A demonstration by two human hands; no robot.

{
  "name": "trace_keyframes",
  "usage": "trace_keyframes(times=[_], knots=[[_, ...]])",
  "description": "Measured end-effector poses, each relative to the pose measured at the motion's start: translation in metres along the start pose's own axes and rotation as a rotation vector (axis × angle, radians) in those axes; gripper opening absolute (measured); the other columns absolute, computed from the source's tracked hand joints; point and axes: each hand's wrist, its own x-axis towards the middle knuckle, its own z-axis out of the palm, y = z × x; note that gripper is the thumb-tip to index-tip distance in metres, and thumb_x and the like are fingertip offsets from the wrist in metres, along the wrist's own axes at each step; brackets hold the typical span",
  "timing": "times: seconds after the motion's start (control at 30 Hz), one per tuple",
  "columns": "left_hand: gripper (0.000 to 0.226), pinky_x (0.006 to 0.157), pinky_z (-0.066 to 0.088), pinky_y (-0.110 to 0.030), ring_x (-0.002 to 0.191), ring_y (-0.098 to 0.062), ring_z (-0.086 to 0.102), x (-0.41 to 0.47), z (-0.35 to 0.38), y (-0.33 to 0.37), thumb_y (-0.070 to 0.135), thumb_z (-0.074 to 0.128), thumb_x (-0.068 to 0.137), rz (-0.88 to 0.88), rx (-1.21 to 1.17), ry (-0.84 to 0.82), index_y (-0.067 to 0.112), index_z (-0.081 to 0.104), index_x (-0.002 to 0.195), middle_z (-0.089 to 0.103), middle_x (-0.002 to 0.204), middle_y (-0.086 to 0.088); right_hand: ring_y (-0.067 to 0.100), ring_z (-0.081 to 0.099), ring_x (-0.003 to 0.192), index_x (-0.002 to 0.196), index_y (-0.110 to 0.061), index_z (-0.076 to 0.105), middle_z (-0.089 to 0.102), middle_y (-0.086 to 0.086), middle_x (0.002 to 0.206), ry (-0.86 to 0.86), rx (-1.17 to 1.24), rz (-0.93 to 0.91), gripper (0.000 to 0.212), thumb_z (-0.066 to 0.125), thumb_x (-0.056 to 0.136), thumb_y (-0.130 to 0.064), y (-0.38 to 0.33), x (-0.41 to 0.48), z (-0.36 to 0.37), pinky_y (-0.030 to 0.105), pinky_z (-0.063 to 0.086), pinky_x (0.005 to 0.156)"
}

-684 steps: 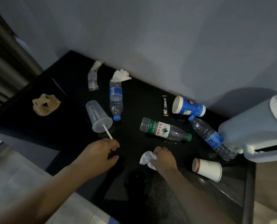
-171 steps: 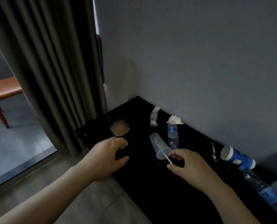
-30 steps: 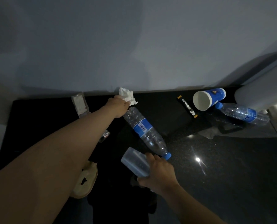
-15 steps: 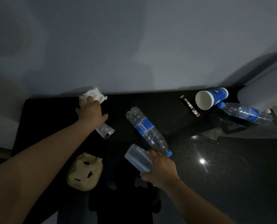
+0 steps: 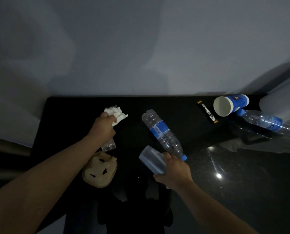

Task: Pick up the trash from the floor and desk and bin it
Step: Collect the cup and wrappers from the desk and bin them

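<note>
My left hand (image 5: 103, 126) grips a crumpled white tissue (image 5: 117, 114) and a clear plastic wrapper (image 5: 108, 145) that hangs below the palm, above the left part of the black desk (image 5: 183, 130). My right hand (image 5: 173, 171) holds a translucent plastic cup (image 5: 152, 162) on its side near the desk's front. Just beyond it lies a clear water bottle (image 5: 162, 134) with a blue label and blue cap. A blue-and-white paper cup (image 5: 228, 104), a second water bottle (image 5: 267, 122) and a black sachet (image 5: 207, 112) lie at the back right.
A beige moulded pulp holder (image 5: 99, 170) lies on the desk under my left forearm. A white appliance (image 5: 279, 102) stands at the far right against the grey wall (image 5: 141, 48). The desk's left edge drops to the floor (image 5: 9, 149).
My left hand has lifted the tissue and the clear wrapper and drawn them slightly back toward me. My right hand still holds the cup in much the same place.
</note>
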Motion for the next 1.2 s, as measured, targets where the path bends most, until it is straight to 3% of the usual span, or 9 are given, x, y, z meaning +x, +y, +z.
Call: trace_keyframes(times=[0.17,0.4,0.5,0.63,0.93,1.2], knots=[[0.040,0.079,0.038,-0.026,0.101,-0.028,0.052,-0.054,-0.018,-0.008,0.008,0.066,0.078,0.011,-0.015,0.047,0.007,0.057,0.117,0.044,0.118,-0.015,0.014,0.053,0.111,0.133,-0.029,0.038,0.053,-0.005,0.126,-0.003,-0.020,0.021,0.079,0.073,0.067,-0.055,-0.005,-0.003,0.000,0.032,0.047,0.090],[0.043,0.092,0.042,-0.028,0.111,-0.025,0.048,-0.126,-0.021,-0.017,0.010,0.066,0.082,-0.061,-0.097,0.123,0.006,0.055,0.123,0.045,0.123,-0.013,0.016,0.053,0.111,0.134,-0.027,0.034,0.051,-0.004,0.127,-0.018,-0.055,0.046,0.082,0.073,0.068,-0.056,-0.012,-0.008,-0.002,0.033,0.048,0.086],[0.053,0.095,0.039,-0.025,0.115,-0.022,0.044,-0.147,-0.002,-0.022,0.025,0.066,0.084,-0.133,-0.088,0.017,0.009,0.048,0.131,0.039,0.130,-0.009,0.014,0.054,0.106,0.132,-0.026,0.038,0.054,-0.005,0.123,-0.036,-0.039,0.072,0.077,0.074,0.069,-0.054,-0.015,-0.011,-0.004,0.031,0.049,0.084],[0.071,0.097,0.044,-0.036,0.119,-0.025,0.039,-0.158,0.018,-0.024,0.048,0.064,0.078,-0.207,-0.145,-0.049,0.019,0.037,0.137,0.030,0.134,-0.006,0.011,0.053,0.091,0.128,-0.028,0.040,0.056,-0.005,0.115,-0.068,0.038,0.120,0.071,0.074,0.070,-0.053,-0.018,-0.020,-0.006,0.027,0.047,0.074],[0.073,0.080,0.051,-0.035,0.111,-0.029,0.045,-0.153,0.036,-0.017,0.039,0.075,0.070,-0.272,-0.215,0.049,0.026,0.036,0.130,0.029,0.130,-0.007,0.007,0.058,0.088,0.125,-0.027,0.043,0.058,-0.010,0.103,0.033,0.235,0.173,0.072,0.075,0.067,-0.056,-0.028,-0.059,-0.009,0.025,0.048,0.073],[0.073,0.082,0.046,-0.035,0.111,-0.030,0.046,-0.150,0.039,-0.019,0.039,0.071,0.075,-0.280,-0.222,0.089,0.024,0.033,0.136,0.043,0.125,-0.011,0.002,0.055,0.084,0.123,-0.031,0.050,0.056,-0.019,0.095,0.130,0.402,0.199,0.060,0.077,0.073,-0.050,-0.033,-0.101,-0.013,0.018,0.041,0.067]])
